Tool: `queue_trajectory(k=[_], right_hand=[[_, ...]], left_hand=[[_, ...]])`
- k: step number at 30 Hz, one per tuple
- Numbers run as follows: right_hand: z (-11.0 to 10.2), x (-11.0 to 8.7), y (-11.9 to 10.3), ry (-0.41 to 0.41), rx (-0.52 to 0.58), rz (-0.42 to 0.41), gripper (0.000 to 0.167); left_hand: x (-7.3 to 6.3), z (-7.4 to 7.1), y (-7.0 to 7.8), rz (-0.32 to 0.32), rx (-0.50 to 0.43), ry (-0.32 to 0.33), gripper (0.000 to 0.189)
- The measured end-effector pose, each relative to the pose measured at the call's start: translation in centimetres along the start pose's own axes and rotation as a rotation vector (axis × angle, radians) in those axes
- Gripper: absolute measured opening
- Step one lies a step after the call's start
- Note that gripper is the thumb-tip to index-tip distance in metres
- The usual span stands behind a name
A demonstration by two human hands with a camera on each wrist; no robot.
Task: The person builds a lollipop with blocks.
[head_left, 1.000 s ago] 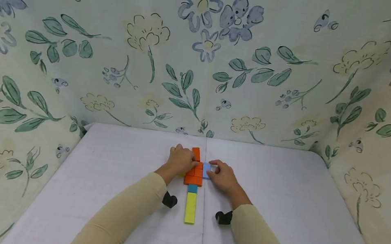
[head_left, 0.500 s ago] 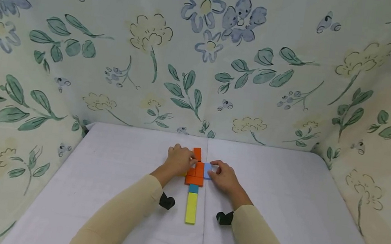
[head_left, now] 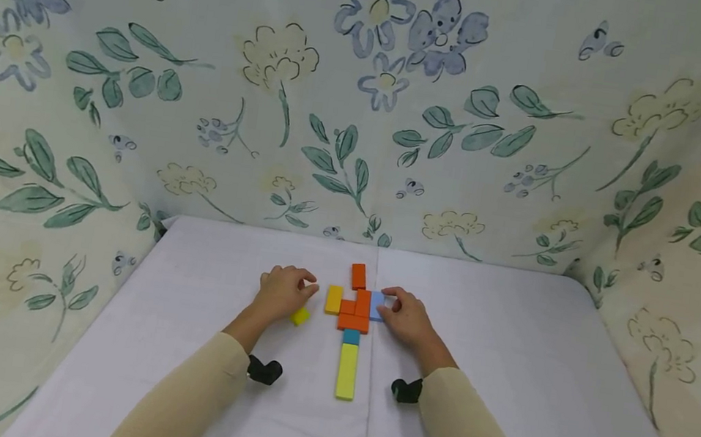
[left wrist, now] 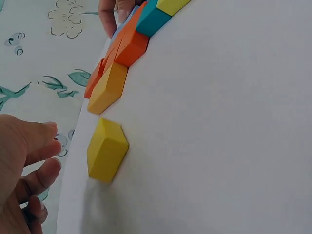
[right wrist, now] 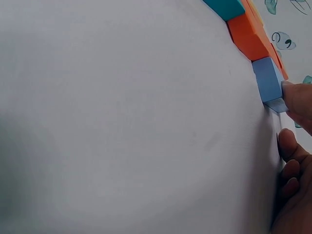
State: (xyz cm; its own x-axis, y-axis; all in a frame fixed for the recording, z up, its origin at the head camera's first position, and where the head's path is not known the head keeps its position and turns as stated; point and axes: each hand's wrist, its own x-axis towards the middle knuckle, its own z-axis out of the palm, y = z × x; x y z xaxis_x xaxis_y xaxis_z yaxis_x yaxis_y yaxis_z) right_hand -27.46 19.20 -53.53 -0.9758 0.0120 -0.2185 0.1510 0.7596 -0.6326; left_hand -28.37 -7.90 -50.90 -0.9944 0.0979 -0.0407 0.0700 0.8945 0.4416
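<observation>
My left hand (head_left: 283, 295) hovers left of the block figure, its fingers slightly bent with nothing between them. Beside it a small yellow block (left wrist: 107, 151) stands on the cloth, apart from the fingers in the left wrist view. My right hand (head_left: 409, 320) holds the light blue block (right wrist: 269, 83) by thumb and finger at the figure's right side. Several orange blocks (head_left: 353, 321) form the middle, with an amber block (head_left: 334, 300) on their left. Another orange block (head_left: 359, 276) lies beyond them, slightly tilted. A teal block (head_left: 351, 337) and a long yellow-green block (head_left: 346, 371) extend toward me.
White cloth covers the table (head_left: 471, 412). Flowered fabric (head_left: 374, 140) hangs along the back and both sides. Black wrist pieces (head_left: 265, 371) jut inward from both sleeves, low over the cloth near the figure.
My left hand has left the orange blocks and moved left, uncovering the amber block and the small yellow block. My right hand stays at the light blue block.
</observation>
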Motion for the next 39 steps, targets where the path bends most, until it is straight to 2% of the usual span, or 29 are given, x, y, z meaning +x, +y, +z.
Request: queue_trajectory(k=[4,10,13,16,22,27,34,39], right_hand=[[-0.1,0.1,0.0,-0.006,0.004,0.008,0.044],[0.0,0.3,0.0,-0.008,0.005,0.008,0.044],[0.0,0.2,0.1,-0.009,0.0,-0.003,0.044],[0.0,0.3,0.1,-0.01,-0.002,-0.008,0.044],[0.1,0.3,0.0,-0.003,-0.01,-0.009,0.043],[0.1,0.3,0.0,-0.003,-0.013,-0.004,0.044],[0.2,0.4,0.2,-0.005,-0.001,-0.006,0.044],[0.1,0.5,0.3,0.0,0.006,-0.016,0.043]], left_hand=[[-0.8,-0.8,-1.8,0.015,-0.036,-0.049,0.03],[-2.0,-1.9,-3.6,0.114,-0.049,-0.246,0.032],[-2.4,-2.1,-4.2,0.153,-0.039,-0.305,0.033],[-2.6,-2.1,-4.6,0.168,-0.068,-0.311,0.03],[-2.8,-1.6,-5.3,0.192,-0.151,-0.282,0.023],[-2.9,-1.1,-5.2,0.202,-0.181,-0.275,0.023],[-2.8,-0.4,-4.7,0.203,-0.221,-0.292,0.022],[-2.5,-0.3,-3.5,0.195,-0.23,-0.283,0.024]])
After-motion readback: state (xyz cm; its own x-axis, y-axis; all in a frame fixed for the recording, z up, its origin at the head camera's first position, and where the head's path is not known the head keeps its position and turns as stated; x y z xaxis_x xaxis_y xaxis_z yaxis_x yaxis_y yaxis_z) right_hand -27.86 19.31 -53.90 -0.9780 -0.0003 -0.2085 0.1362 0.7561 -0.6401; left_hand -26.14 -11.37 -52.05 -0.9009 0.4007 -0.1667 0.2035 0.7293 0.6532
